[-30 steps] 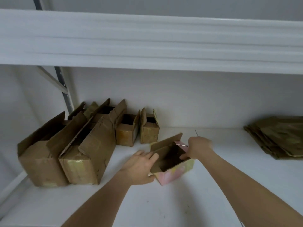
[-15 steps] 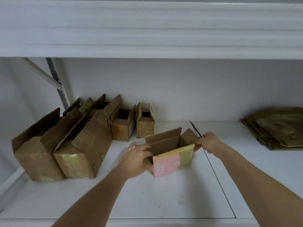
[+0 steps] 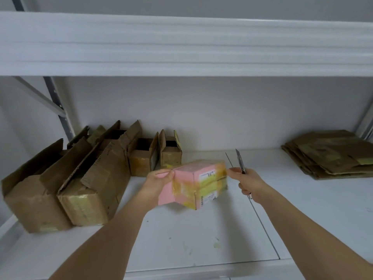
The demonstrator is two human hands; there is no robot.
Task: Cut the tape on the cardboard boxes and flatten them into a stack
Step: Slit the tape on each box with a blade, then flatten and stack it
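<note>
While the left hand (image 3: 159,179) grips one pink box (image 3: 198,183), the right hand (image 3: 249,183) clamps one knife (image 3: 240,161) beside five open boxes (image 3: 96,174).

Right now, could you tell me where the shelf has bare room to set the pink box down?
Bare shelf lies in front of the pink box, and between the right hand and the flattened stack. The left side is crowded with open boxes.

- left hand (image 3: 159,181) grips the pink box (image 3: 198,183), taped side up, lifted off the shelf (image 3: 201,239)
- right hand (image 3: 249,183) at its 3 o'clock holds a utility knife (image 3: 240,161), blade up
- open boxes (image 3: 80,174) at 9 o'clock, flattened stack (image 3: 331,154) at 2 o'clock
</note>
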